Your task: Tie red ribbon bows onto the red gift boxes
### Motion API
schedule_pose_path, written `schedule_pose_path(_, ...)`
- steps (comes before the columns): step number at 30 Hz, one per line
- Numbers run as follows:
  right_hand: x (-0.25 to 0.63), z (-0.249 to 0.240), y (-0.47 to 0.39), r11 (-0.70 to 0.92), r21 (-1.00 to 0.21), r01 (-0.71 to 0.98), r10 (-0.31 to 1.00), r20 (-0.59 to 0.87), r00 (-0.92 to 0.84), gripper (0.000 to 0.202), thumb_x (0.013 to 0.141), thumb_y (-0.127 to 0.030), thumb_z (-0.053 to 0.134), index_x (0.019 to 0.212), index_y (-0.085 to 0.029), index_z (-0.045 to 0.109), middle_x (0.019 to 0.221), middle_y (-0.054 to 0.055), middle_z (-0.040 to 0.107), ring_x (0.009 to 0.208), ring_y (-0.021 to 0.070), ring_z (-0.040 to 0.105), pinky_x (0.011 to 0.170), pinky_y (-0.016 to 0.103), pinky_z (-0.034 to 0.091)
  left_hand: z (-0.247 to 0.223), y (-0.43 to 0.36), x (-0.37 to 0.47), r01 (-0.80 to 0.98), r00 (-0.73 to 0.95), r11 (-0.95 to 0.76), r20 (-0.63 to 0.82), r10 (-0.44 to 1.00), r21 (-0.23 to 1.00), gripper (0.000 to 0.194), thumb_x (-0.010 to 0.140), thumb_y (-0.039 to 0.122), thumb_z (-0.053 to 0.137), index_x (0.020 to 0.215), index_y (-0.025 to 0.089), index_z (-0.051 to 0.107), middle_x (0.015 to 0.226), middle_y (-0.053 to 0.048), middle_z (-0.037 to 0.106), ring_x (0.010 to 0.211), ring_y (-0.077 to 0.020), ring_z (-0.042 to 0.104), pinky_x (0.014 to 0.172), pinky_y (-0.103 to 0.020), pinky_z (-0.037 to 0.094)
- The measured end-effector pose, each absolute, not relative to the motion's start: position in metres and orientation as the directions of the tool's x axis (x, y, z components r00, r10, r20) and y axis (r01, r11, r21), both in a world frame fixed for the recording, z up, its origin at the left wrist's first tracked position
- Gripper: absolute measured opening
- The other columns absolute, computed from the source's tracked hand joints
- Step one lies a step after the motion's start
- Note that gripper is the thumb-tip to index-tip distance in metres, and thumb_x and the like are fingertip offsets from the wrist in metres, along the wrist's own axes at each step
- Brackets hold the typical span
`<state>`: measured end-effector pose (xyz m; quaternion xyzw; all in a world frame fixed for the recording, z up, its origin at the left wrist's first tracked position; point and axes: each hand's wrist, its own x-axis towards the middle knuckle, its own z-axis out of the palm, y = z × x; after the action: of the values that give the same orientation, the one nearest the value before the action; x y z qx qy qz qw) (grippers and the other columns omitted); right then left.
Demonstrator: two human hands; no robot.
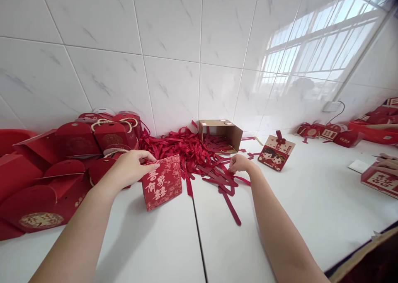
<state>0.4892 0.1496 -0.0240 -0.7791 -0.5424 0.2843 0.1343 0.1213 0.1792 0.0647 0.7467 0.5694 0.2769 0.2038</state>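
My left hand (137, 166) is closed on the top edge of a red gift box (162, 183) printed with white characters and a floral border. The box is tilted just above the white table. My right hand (240, 163) is over a pile of dark red flat strips (221, 179), its fingers pinched at a strip among them. The fingertips partly hide that strip. Between the hands spreads a heap of shiny red ribbons (180, 146). Behind my right hand a cardboard box (220, 134) lies on its side with more strips spilling out.
Red gift boxes (74, 144), some with rope handles, are stacked at the left. A red and beige box with cartoon figures (274, 156) stands to the right. At the far right a co-worker's hand (385, 167) is at a red box (381, 182); a tiled wall (174, 88) stands behind.
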Motion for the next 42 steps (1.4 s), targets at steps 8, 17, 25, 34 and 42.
schedule_pose_path(8,0.477,0.024,0.128,-0.200,-0.584,0.787,0.940,0.113,0.322,0.006,0.074,-0.016,0.067,0.075,-0.015,0.061,0.075,0.003,0.064,0.067,0.0136,0.059,0.054,0.023,0.047,0.074,0.171,0.122,0.819,0.213,-0.318,0.261,0.942,0.478,0.046,0.065,0.053,0.063,0.102,0.026,0.064,0.105,-0.008,0.067,0.089,-0.0282,0.064,0.061,-0.030,0.049)
schedule_pose_path(17,0.422,0.072,0.082,0.326,-0.685,0.652,0.941,0.303,-0.151,0.007,0.070,-0.020,0.062,0.070,-0.019,0.055,0.069,-0.001,0.061,0.065,0.0135,0.060,0.058,0.024,0.049,0.087,0.120,0.147,0.551,0.392,-0.694,0.590,0.706,0.464,0.028,0.079,0.043,0.059,0.101,0.026,0.062,0.117,-0.002,0.059,0.111,-0.0234,0.054,0.099,-0.037,0.042)
schedule_pose_path(25,0.382,0.082,0.063,0.630,-0.549,0.549,0.774,0.391,-0.498,0.011,0.074,-0.008,0.061,0.076,-0.019,0.060,0.075,-0.001,0.062,0.070,0.0113,0.059,0.063,0.022,0.048,0.083,0.089,0.161,0.437,0.766,-0.807,0.306,0.565,0.397,0.038,0.092,0.042,0.041,0.127,0.032,0.048,0.138,-0.003,0.045,0.136,-0.0281,0.026,0.106,-0.048,0.033)
schedule_pose_path(34,0.371,0.084,0.060,0.768,-0.597,0.234,0.639,0.689,-0.341,0.010,0.076,-0.011,0.068,0.078,-0.018,0.061,0.083,0.003,0.063,0.080,0.0146,0.061,0.070,0.030,0.052,0.081,0.090,0.164,0.398,0.737,-0.741,0.293,0.609,0.540,0.026,0.092,0.024,0.036,0.093,0.021,0.061,0.087,-0.003,0.058,0.076,-0.0155,0.056,0.066,-0.028,0.046)
schedule_pose_path(42,0.356,0.083,0.053,0.898,-0.424,0.114,0.439,0.866,-0.239,0.018,0.071,-0.005,0.072,0.072,-0.020,0.062,0.082,0.001,0.060,0.077,0.0144,0.058,0.064,0.029,0.051,0.092,0.071,0.158,0.053,0.674,-0.547,0.375,0.637,0.835,0.037,0.094,0.038,0.038,0.083,0.018,0.068,0.069,0.000,0.054,0.054,-0.0089,0.057,0.048,-0.021,0.045)
